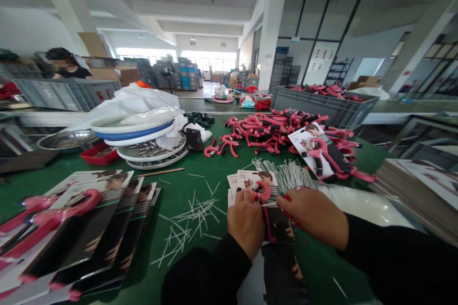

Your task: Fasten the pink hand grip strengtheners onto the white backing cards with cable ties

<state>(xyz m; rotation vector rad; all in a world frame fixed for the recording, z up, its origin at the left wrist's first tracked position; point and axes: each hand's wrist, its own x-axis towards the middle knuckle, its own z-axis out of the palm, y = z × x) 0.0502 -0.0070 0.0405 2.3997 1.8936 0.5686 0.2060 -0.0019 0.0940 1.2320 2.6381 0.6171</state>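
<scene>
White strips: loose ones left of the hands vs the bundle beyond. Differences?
Layout: the loose strips cross at odd angles; the bundle runs mostly one way.
Density: green shows between the loose strips; the bundle is packed close.
Position: the loose strips lie left of the left hand; the bundle sits between the right hand and the pink tools.
Shared: thin, white.

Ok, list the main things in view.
Curved plastic-handled tools: many, pink-black, heaped right
Printed cardboard cards: many, white-black, left, centre, right
Thin plastic ties: many, white, centre
Stacked round trays: several, white and blue, left
Shallow tray: one, red, beside those
Round metal bowl: one, silver, left
Plastic crates: several, grey, background
Bench: one, green, beneath
Person: one, dark top, far left
Left hand: one, black sleeve, on centre card
Right hand: one, black sleeve, gripping red-handled tool
</scene>
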